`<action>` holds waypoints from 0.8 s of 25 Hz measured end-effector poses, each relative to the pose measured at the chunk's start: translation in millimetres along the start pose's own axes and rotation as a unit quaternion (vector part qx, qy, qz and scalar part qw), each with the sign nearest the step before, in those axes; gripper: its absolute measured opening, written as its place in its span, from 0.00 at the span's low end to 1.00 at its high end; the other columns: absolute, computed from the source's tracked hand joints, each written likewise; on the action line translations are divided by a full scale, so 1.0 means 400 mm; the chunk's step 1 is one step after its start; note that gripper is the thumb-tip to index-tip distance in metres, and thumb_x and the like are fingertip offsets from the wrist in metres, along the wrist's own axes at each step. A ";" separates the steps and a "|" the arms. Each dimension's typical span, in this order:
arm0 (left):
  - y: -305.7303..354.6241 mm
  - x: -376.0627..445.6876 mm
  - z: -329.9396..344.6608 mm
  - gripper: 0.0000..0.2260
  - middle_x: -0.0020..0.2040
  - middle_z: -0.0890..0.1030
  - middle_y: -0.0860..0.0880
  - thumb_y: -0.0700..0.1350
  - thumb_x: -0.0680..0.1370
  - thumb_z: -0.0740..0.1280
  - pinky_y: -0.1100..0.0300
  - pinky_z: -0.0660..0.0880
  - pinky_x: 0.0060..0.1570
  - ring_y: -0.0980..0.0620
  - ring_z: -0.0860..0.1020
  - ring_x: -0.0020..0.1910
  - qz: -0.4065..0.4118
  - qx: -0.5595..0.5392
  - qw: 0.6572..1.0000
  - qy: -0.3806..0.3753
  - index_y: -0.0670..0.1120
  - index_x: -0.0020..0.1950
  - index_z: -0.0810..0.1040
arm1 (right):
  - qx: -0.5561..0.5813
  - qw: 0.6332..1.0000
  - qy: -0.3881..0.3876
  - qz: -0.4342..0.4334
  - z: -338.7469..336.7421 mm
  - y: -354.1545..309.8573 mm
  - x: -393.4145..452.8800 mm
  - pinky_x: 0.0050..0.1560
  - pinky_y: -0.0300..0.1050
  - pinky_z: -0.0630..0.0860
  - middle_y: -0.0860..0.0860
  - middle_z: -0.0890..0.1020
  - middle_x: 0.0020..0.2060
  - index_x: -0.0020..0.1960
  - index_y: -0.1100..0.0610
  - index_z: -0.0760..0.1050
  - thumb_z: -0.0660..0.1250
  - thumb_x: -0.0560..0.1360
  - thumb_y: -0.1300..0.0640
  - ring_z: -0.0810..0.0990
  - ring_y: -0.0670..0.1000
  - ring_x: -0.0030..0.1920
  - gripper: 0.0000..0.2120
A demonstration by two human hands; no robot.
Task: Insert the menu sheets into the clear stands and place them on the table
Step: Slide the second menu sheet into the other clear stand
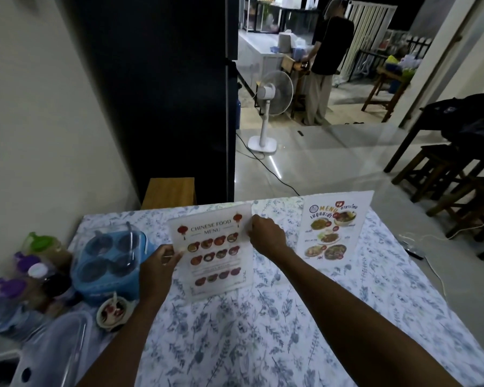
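A clear stand holding the Chinese food menu sheet stands upright in the middle of the floral-cloth table. My left hand grips its left edge at mid height. My right hand pinches its upper right edge. A second clear stand with a Thai menu sheet stands upright to the right, near the table's far edge, untouched.
A blue condiment caddy, several bottles and a small bowl crowd the table's left side. A wooden stool sits behind the table. Beyond are a standing fan, a person, dark chairs at right.
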State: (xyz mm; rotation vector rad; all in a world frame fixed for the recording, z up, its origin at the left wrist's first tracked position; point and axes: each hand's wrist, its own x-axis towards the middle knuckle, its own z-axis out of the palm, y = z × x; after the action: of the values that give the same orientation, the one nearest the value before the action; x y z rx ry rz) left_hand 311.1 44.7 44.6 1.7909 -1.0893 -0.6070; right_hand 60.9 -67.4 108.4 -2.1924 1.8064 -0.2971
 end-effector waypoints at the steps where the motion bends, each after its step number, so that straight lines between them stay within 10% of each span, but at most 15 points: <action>1: 0.002 -0.001 0.002 0.06 0.42 0.85 0.53 0.52 0.75 0.73 0.50 0.82 0.42 0.56 0.83 0.42 0.003 0.008 1.000 0.003 0.50 0.46 0.81 | -0.006 1.000 0.000 0.003 0.000 -0.001 0.001 0.38 0.48 0.71 0.55 0.81 0.46 0.55 0.59 0.73 0.64 0.77 0.56 0.80 0.56 0.43 0.09; 20: 0.093 -0.220 0.049 0.20 0.59 0.77 0.41 0.55 0.77 0.68 0.44 0.77 0.50 0.39 0.78 0.56 -0.042 0.215 0.974 0.050 0.44 0.62 0.71 | 0.049 0.996 -0.041 0.055 -0.067 0.272 -0.231 0.51 0.50 0.79 0.55 0.82 0.54 0.56 0.53 0.77 0.64 0.74 0.49 0.82 0.58 0.51 0.13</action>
State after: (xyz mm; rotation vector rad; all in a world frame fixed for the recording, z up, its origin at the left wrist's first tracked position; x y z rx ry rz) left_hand 237.9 105.7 64.4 2.2227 -1.1404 -0.3392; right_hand -66.4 1.6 98.1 -2.0007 1.8214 -0.2631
